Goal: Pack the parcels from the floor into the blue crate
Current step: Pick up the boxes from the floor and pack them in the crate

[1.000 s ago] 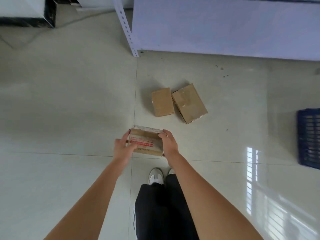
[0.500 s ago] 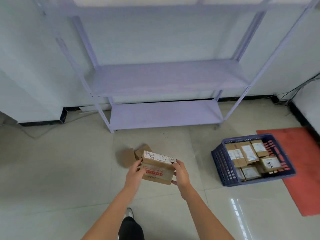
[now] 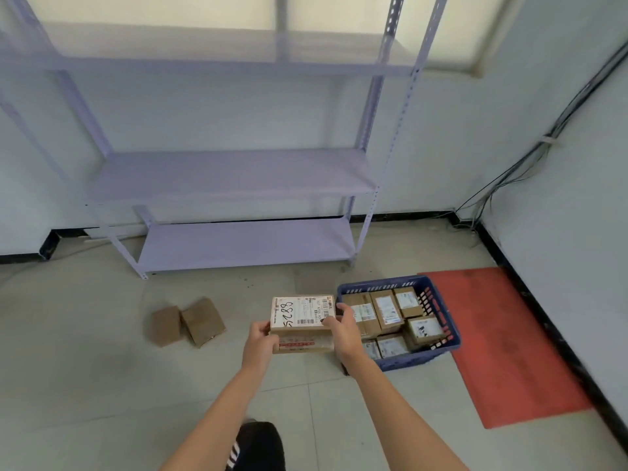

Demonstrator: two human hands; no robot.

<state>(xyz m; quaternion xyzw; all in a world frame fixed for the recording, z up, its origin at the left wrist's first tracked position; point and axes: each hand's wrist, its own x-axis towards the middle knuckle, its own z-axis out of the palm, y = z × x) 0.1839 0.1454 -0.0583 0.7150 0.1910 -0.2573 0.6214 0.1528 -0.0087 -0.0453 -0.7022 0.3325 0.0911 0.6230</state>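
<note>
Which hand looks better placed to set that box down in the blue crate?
Probably the right hand: it grips the parcel on the side facing the blue crate and already overlaps its near corner. The left hand holds the far side.

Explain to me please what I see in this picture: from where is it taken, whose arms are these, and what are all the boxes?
The camera sits on a person's head and looks forward and down, so the two bare arms are that person's own. No machine is involved. The left hand and right hand grip a labelled parcel between them, above the tiled floor. To the right stands the blue crate, already holding several labelled parcels. Two plain brown parcels lie on the floor to the left, not yet packed. Behind are pale metal shelves, and a red mat lies beside the crate.
</note>
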